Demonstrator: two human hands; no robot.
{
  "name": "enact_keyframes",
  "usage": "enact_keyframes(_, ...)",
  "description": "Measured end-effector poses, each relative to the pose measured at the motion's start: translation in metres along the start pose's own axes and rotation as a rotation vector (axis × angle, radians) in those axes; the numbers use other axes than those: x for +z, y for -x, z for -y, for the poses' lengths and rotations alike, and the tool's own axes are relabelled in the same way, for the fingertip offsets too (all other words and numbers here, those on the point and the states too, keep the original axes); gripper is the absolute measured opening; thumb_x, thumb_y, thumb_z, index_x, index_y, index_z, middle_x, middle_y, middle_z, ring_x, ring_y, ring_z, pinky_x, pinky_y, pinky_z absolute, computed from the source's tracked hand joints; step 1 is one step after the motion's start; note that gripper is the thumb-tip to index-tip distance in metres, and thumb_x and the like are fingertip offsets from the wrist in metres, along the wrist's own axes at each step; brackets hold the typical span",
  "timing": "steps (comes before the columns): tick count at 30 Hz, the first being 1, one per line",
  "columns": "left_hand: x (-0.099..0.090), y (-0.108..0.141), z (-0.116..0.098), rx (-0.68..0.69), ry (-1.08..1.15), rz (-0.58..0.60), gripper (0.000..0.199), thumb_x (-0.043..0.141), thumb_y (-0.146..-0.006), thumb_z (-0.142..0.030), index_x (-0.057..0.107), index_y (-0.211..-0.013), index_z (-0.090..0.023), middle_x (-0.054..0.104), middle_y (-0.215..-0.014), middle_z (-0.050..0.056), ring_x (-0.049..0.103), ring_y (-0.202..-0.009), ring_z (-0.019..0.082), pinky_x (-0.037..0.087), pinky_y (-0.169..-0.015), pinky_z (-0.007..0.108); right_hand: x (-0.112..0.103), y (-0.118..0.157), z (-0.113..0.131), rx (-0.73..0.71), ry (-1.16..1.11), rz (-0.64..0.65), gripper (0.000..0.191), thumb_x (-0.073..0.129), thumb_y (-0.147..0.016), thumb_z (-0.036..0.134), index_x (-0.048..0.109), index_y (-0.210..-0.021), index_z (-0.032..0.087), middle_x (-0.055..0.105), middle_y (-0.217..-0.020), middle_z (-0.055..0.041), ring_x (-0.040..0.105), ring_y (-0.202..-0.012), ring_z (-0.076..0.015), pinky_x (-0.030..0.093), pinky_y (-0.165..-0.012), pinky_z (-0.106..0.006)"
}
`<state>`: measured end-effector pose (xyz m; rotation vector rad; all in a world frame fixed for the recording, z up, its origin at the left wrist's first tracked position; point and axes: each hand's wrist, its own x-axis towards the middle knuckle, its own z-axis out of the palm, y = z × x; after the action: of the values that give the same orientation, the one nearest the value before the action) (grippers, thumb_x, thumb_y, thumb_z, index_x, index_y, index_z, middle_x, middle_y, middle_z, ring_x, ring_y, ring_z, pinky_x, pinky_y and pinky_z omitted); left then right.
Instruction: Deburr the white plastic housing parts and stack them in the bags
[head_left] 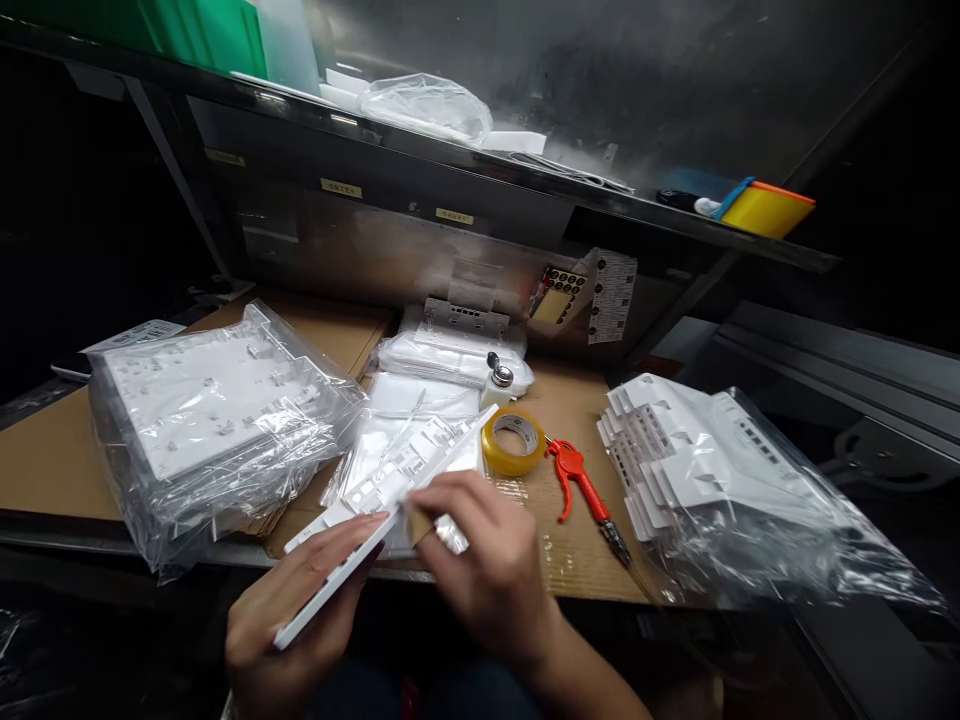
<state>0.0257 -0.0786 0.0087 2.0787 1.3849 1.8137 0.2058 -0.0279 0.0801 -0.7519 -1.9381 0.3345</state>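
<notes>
My left hand (304, 605) is closed round the lower end of a white plastic panel (390, 520), which is tilted up on edge above the front of the bench. Clips and slots line the panel's inner side. My right hand (484, 560) pinches a small tan piece (420, 523), perhaps paper or cloth, against the panel's long edge near the middle. Its exact kind is unclear. Just beyond the panel are a roll of yellow tape (514, 442), a small bottle with a metal top (498, 386) and a red air blow gun (581, 480).
Bagged white panels stand in a stack at the left (217, 400) and another stack at the right (690, 460). Clear plastic bags (409, 405) and more wrapped parts (457, 345) lie at the back. Cardboard (570, 550) covers the bench. A metal shelf (420, 140) crosses above.
</notes>
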Motion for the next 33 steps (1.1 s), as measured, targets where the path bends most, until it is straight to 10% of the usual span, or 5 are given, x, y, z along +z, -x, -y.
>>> enact_keyframes(6, 0.003, -0.004, -0.013, -0.072, 0.029, -0.050, 0.037, 0.075, -0.083, -0.003, 0.076, -0.112, -0.026, 0.078, -0.107, -0.004, 0.074, -0.090, 0.017, 0.057, -0.086, 0.030, -0.035, -0.024, -0.049, 0.178, 0.219, -0.229, 0.008, 0.064, -0.095, 0.015, 0.071, -0.096, 0.019, 0.069, -0.090, -0.0053, 0.065, -0.080, -0.0168, 0.054, -0.073, -0.031)
enact_keyframes(16, 0.001, 0.000, 0.001, -0.021, 0.002, 0.044, 0.041, 0.071, -0.083, -0.002, 0.075, -0.114, -0.029, 0.078, -0.110, -0.003, 0.076, -0.095, 0.024, 0.062, -0.085, 0.034, 0.007, 0.011, 0.014, -0.034, -0.019, 0.039, 0.013, 0.060, -0.097, 0.016, 0.069, -0.106, 0.015, 0.074, -0.094, -0.0098, 0.070, -0.085, -0.0194, 0.060, -0.077, -0.030)
enact_keyframes(25, -0.003, -0.009, -0.015, -0.323, 0.069, -0.062, 0.016, 0.079, -0.084, -0.018, 0.080, -0.096, -0.028, 0.080, -0.095, -0.002, 0.076, -0.083, 0.021, 0.063, -0.082, 0.032, -0.081, -0.023, -0.095, 0.382, 0.296, -0.384, 0.013, 0.065, -0.093, 0.026, 0.076, -0.092, 0.019, 0.074, -0.091, -0.0071, 0.069, -0.082, -0.0205, 0.057, -0.075, -0.035)
enact_keyframes(29, -0.001, -0.013, -0.008, -0.352, 0.107, -0.027, 0.016, 0.081, -0.083, -0.023, 0.080, -0.098, -0.028, 0.081, -0.097, -0.002, 0.077, -0.087, 0.020, 0.062, -0.085, 0.026, -0.084, -0.013, -0.062, 0.458, -0.086, -0.461, 0.023, 0.068, -0.095, 0.034, 0.074, -0.114, 0.023, 0.072, -0.101, -0.0053, 0.071, -0.085, -0.0178, 0.062, -0.077, -0.035)
enact_keyframes(33, -0.004, -0.025, -0.002, -0.243, 0.122, 0.120, 0.020, 0.078, -0.086, -0.019, 0.079, -0.103, -0.029, 0.081, -0.102, -0.001, 0.077, -0.090, 0.021, 0.062, -0.085, 0.027, -0.060, 0.002, -0.023, 0.497, -0.468, -0.103, 0.019, 0.060, -0.100, 0.036, 0.070, -0.109, 0.022, 0.063, -0.120, -0.0069, 0.072, -0.069, -0.0114, 0.063, -0.060, -0.028)
